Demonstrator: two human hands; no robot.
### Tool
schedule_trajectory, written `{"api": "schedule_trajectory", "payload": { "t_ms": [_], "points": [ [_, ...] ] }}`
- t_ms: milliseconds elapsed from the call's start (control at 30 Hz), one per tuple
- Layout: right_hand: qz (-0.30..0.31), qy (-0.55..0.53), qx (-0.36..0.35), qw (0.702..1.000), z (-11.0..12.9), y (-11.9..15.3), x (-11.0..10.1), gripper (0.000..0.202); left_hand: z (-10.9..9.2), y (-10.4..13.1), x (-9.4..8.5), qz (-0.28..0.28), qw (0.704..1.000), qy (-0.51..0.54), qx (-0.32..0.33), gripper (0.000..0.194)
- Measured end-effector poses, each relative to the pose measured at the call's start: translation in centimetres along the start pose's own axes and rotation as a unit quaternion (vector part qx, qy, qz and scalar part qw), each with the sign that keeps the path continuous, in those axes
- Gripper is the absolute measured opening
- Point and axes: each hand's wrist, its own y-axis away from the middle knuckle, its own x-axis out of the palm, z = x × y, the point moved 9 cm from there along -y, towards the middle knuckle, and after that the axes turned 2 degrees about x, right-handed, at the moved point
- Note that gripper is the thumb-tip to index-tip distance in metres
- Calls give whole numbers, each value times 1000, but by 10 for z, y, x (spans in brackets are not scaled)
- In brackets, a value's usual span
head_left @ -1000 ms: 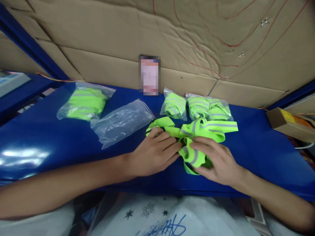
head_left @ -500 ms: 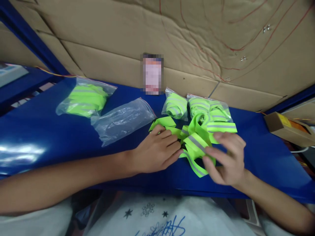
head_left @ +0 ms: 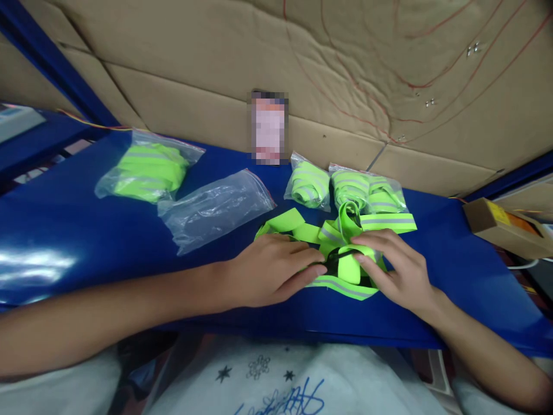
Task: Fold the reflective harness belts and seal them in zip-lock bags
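A tangle of neon yellow-green straps with grey reflective stripes (head_left: pixel 349 288) lies on the blue table between my hands. My left hand (head_left: pixel 280 268) is closed, thumb and fingers pinching a black part of the straps. On the right, my right hand (head_left: pixel 395 268) pinches the strap bundle between thumb and fingertips, near the other end of the black part. One strap loop stands up above the fingers, and a striped length stretches right behind my right hand. Left of the straps lies a flat clear plastic bag (head_left: pixel 216 210) with nothing in it.
Filled bags of neon straps stand at the back, one centre (head_left: pixel 309 185) and more beside it (head_left: pixel 367 193); another lies at left (head_left: pixel 149 173). A phone-like object (head_left: pixel 270 129) leans on the cardboard wall (head_left: pixel 181 101). An open cardboard box (head_left: pixel 505 227) sits at right.
My right hand has closed from spread fingers onto the straps and moved slightly left. The straps between my hands have shifted, and a black part now shows there.
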Motion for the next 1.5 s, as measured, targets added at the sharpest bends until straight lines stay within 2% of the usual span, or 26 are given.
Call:
{"api": "schedule_trajectory", "payload": {
  "t_ms": [100, 167, 233, 300, 400, 533, 700, 800, 933, 1100, 1233, 1367, 1433, 1500],
  "points": [
    [10, -29, -26, 999, 8, 5, -2, 31, 8, -1, 1, 24, 995, 66, -67, 23],
    [3, -27, -70, 997, 22, 7, -6, 28, 9, -2, -3, 9, 992, 96, -87, 19],
    [5, -24, -139, 990, 43, 9, -9, 21, 7, -4, -9, -21, 991, 104, -76, 16],
    [4, -15, -225, 974, 67, 13, -10, 14, 3, -5, -10, -21, 994, 100, -38, 14],
    [-1, 12, -291, 957, 85, 19, -6, 12, -2, -6, 3, 46, 995, 91, 14, 17],
    [5, 11, -308, 951, 87, 28, 4, 14, 0, -6, 16, 106, 990, 92, 11, 26],
    [16, -2, -346, 938, 89, 33, 8, 17, -3, -5, 28, 173, 979, 107, 18, 18],
    [29, 17, -352, 935, 88, 27, 9, 17, -3, -5, 28, 159, 982, 101, 18, 18],
    [39, 45, -317, 947, 80, 17, 10, 16, 0, -4, 27, 132, 988, 76, -4, 17],
    [80, 25, -313, 946, 78, 17, 17, 18, 12, -2, 26, 133, 989, 40, -49, 22],
    [86, 26, -317, 944, 77, 20, 19, 19, 9, -3, 26, 136, 990, 26, -8, 22],
    [85, 46, -308, 946, 73, 20, 20, 22, 4, -5, 22, 100, 994, 27, 22, 18],
    [81, 67, -274, 956, 67, 17, 22, 30, 5, -6, 18, 81, 996, 39, 14, 18],
    [81, 94, -224, 967, 58, 13, 23, 56, 11, -7, 13, 65, 997, 50, -7, 20]
  ]
}}
